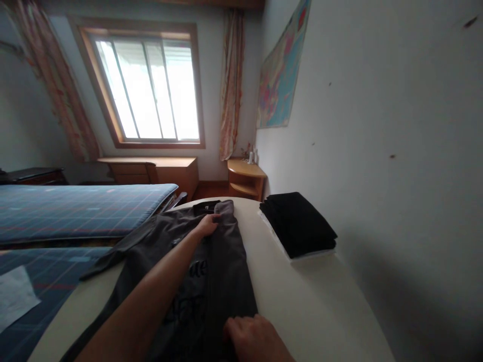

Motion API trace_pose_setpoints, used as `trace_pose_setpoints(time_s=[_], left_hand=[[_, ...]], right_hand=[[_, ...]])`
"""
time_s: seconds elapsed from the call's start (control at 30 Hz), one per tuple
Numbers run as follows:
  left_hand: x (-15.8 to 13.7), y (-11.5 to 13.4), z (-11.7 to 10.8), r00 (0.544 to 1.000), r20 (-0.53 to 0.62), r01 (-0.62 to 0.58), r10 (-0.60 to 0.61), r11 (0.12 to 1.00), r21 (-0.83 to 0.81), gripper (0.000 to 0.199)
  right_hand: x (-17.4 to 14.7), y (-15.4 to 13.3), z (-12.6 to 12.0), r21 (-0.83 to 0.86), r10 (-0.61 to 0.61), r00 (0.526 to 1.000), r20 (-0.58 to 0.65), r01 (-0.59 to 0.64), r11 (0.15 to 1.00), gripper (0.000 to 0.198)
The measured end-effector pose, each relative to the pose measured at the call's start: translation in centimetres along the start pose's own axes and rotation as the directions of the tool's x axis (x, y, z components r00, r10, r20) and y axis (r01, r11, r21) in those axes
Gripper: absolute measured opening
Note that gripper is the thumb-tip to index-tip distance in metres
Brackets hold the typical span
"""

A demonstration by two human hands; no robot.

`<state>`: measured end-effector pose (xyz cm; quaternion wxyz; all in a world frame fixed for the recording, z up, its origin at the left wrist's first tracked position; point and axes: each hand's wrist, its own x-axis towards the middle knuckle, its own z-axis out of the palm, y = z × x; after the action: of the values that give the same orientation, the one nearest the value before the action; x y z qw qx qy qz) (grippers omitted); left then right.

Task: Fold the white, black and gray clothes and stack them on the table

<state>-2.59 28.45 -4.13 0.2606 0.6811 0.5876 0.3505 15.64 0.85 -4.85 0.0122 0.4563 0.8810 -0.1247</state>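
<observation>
A dark grey T-shirt [151, 251] with dark lettering lies across the round pale table, its collar at the far end. The shirt's right side is folded inward over the front, while its left sleeve stretches out over the table's left edge. My left hand [207, 225] reaches to the far end and closes on the folded cloth beside the collar. Nearer to me, my right hand [253, 336] has its fingers curled on the folded right edge of the shirt. Both sets of fingertips are partly hidden by the hands and cloth.
A neat stack of folded black garments [302, 223], with white beneath, sits on the table [302, 301] at right, by the wall. Blue plaid beds [83, 208] flank the table on the left; a white sheet [17, 296] lies on the nearer one. Behind stand a desk [169, 163] and corner shelf [247, 168].
</observation>
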Motion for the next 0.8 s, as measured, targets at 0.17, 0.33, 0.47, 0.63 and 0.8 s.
trace_pose_setpoints(time_s=[0.17,0.33,0.47,0.63,0.8], left_hand=[[-0.6,-0.4,-0.9,0.997,-0.063,-0.045,0.05,0.995,0.09,0.055],[-2.1,-0.9,-1.6,0.996,-0.054,-0.056,0.067,0.982,0.18,0.057],[-5.5,-0.9,-1.7,0.995,-0.019,-0.088,0.096,0.967,0.239,0.051],[-11.9,0.0,-2.5,0.933,0.074,-0.354,0.352,0.859,0.371,0.04],[-18.8,3.9,-3.9,0.701,0.371,-0.706,0.609,0.666,0.239,0.027]], right_hand=[[-0.1,-0.2,0.8,-0.01,-0.162,0.985,-0.049,0.162,0.987,0.022],[-0.7,-0.2,0.8,-0.006,-0.233,0.949,-0.213,0.237,0.971,0.042],[-1.8,0.0,0.3,-0.058,-0.352,0.89,-0.29,0.35,0.935,0.056],[-2.2,-0.1,-1.5,0.095,-0.114,0.918,-0.381,0.162,0.982,0.023],[-1.6,1.9,-2.6,0.148,0.355,0.836,-0.419,-0.323,0.935,0.022]])
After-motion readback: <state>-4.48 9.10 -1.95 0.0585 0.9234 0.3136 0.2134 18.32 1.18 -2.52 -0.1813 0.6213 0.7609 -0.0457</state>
